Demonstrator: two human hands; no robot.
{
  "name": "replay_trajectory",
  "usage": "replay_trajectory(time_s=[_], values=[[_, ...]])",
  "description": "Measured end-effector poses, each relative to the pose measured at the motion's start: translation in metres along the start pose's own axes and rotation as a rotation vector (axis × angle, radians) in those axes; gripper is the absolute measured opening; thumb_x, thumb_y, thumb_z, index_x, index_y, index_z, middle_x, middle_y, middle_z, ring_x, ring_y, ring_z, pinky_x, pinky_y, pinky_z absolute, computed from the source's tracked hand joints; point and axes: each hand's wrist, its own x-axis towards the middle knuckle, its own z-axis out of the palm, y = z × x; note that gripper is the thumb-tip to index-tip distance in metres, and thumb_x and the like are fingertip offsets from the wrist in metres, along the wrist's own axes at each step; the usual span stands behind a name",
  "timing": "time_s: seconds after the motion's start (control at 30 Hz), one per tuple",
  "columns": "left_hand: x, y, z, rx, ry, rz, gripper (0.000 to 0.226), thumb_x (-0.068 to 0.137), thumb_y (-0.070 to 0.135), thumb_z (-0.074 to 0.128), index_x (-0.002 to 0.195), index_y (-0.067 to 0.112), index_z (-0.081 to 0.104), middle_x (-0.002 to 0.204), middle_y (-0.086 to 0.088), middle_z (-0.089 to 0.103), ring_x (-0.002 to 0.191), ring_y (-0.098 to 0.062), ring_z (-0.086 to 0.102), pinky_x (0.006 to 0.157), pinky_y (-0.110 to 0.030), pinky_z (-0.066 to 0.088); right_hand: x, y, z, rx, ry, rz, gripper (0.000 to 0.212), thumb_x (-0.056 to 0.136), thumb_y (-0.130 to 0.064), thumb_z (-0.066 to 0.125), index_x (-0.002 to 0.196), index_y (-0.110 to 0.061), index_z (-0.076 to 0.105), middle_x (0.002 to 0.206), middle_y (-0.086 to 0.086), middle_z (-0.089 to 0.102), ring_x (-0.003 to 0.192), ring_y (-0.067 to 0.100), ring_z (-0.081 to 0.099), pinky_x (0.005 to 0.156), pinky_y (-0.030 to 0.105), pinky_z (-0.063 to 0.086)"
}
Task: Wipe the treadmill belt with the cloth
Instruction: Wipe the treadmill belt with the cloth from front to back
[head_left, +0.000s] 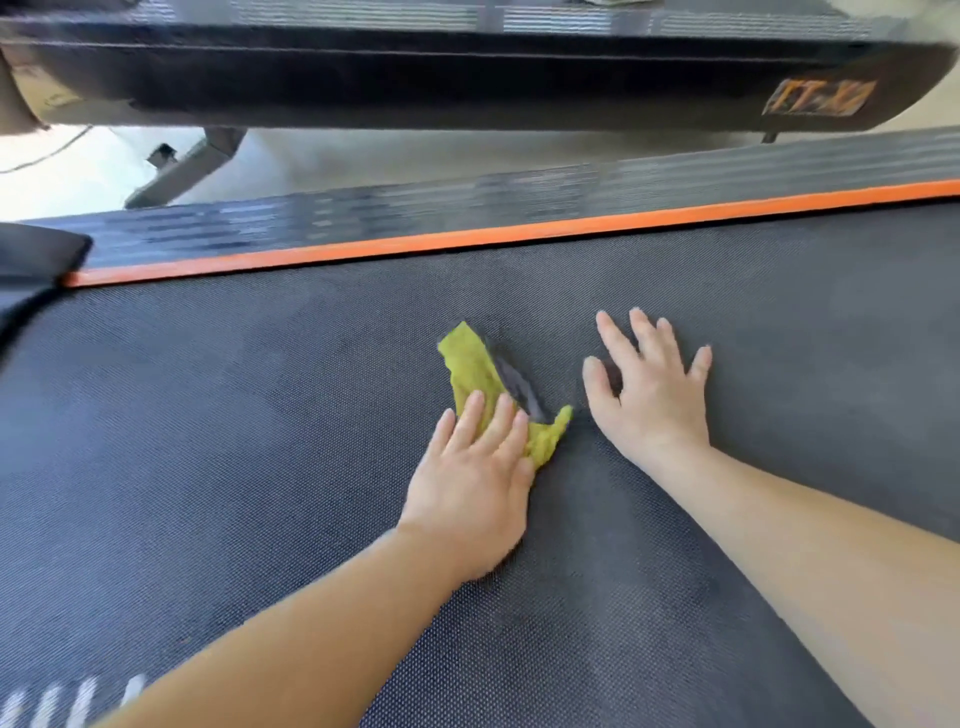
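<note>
Treadmill belt, dark grey with a fine woven dot texture, fills the lower and middle frame. White stripe markings show at the lower left corner. My two bare forearms enter from the bottom edge.

At frame centre the cloth lies on the belt. It is yellow-green and crumpled into a narrow, bent strip. A dark grey patch runs along its right edge; I cannot tell whether that is cloth or shadow.

My left hand rests palm-down on the near end of the cloth, fingers straight and close together, pressing it to the belt rather than curling round it. My right hand lies flat on bare belt just right of the cloth, fingers spread and released, holding nothing.

Beyond both hands an orange strip borders the belt, followed by a ribbed grey side rail. A dark machine body spans the top of the frame, blurred.
</note>
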Motion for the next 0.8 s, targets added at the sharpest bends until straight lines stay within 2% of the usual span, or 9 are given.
replay_trajectory(time_s=[0.13,0.2,0.3,0.33,0.4,0.47,0.53,0.67,0.8], values=[[-0.047,0.014,-0.005,0.028,-0.187,0.412,0.068,0.1,0.045,0.002,0.165,0.027,0.012,0.172,0.011,0.004,0.158,-0.014,-0.012,0.128,-0.045,-0.007,-0.055,0.018,-0.028,0.064,-0.012,-0.093,0.065,0.096,-0.056,0.029,0.156,-0.035,0.041,0.168,0.003,0.028,0.157,0.027,0.017,0.124,0.062,0.012],[-0.037,-0.005,-0.01,0.093,-0.149,0.348,0.072,0.098,0.048,-0.005,0.164,0.029,0.014,0.172,0.013,0.008,0.159,-0.013,-0.006,0.128,-0.044,-0.006,-0.102,0.036,-0.037,-0.045,-0.044,-0.159,0.064,0.096,-0.058,0.029,0.155,-0.037,0.043,0.168,0.003,0.029,0.156,0.03,0.019,0.124,0.063,0.015],[-0.028,0.001,-0.008,0.056,-0.099,0.028,0.068,0.102,0.045,-0.001,0.163,0.025,0.02,0.172,0.009,0.014,0.159,-0.019,-0.001,0.129,-0.046,-0.001,-0.161,0.066,-0.037,-0.184,-0.117,-0.137,0.062,0.097,-0.062,0.028,0.155,-0.044,0.038,0.17,0.003,0.023,0.157,0.033,0.014,0.123,0.065,0.012],[-0.035,0.017,-0.005,0.027,-0.086,0.036,0.068,0.102,0.043,0.002,0.161,0.022,0.028,0.17,0.005,0.022,0.159,-0.022,0.005,0.128,-0.049,0.007,-0.173,0.073,-0.034,-0.216,-0.142,-0.121,0.062,0.098,-0.063,0.026,0.156,-0.045,0.037,0.171,0.003,0.022,0.157,0.034,0.014,0.122,0.067,0.013],[-0.064,0.047,0.005,-0.015,-0.065,0.253,0.064,0.102,0.039,0.011,0.151,0.016,0.045,0.162,0.0,0.04,0.154,-0.024,0.019,0.125,-0.052,0.022,-0.186,0.079,-0.026,-0.239,-0.163,-0.103,0.061,0.1,-0.063,0.025,0.157,-0.045,0.037,0.171,0.003,0.02,0.157,0.036,0.014,0.121,0.069,0.013],[-0.088,0.048,0.004,-0.042,-0.16,0.397,0.064,0.103,0.042,0.009,0.158,0.022,0.037,0.167,0.009,0.028,0.158,-0.017,0.009,0.129,-0.046,0.009,-0.187,0.078,-0.02,-0.263,-0.14,-0.102,0.06,0.101,-0.061,0.026,0.157,-0.045,0.035,0.172,0.003,0.019,0.157,0.037,0.013,0.121,0.069,0.01],[-0.083,0.027,-0.005,0.043,-0.194,0.338,0.073,0.099,0.048,-0.004,0.163,0.026,0.023,0.171,0.012,0.014,0.159,-0.013,-0.001,0.129,-0.04,-0.006,-0.185,0.075,-0.019,-0.278,-0.115,-0.093,0.06,0.101,-0.062,0.022,0.158,-0.046,0.031,0.172,0.002,0.017,0.158,0.036,0.011,0.121,0.069,0.009],[-0.06,0.02,-0.003,0.086,-0.136,-0.018,0.079,0.094,0.048,-0.01,0.164,0.022,0.016,0.173,0.007,0.01,0.159,-0.019,-0.004,0.128,-0.043,-0.003,-0.185,0.076,-0.02,-0.272,-0.108,-0.091,0.062,0.1,-0.065,0.016,0.16,-0.048,0.023,0.173,0.0,0.012,0.159,0.034,0.006,0.123,0.067,0.005],[-0.11,0.065,0.01,-0.123,-0.228,0.265,0.078,0.095,0.049,-0.004,0.162,0.023,0.028,0.171,0.008,0.018,0.159,-0.017,-0.001,0.129,-0.043,-0.004,-0.184,0.077,-0.02,-0.248,-0.102,-0.078,0.062,0.099,-0.065,0.022,0.158,-0.05,0.027,0.173,-0.002,0.013,0.159,0.032,0.007,0.124,0.066,0.005]])
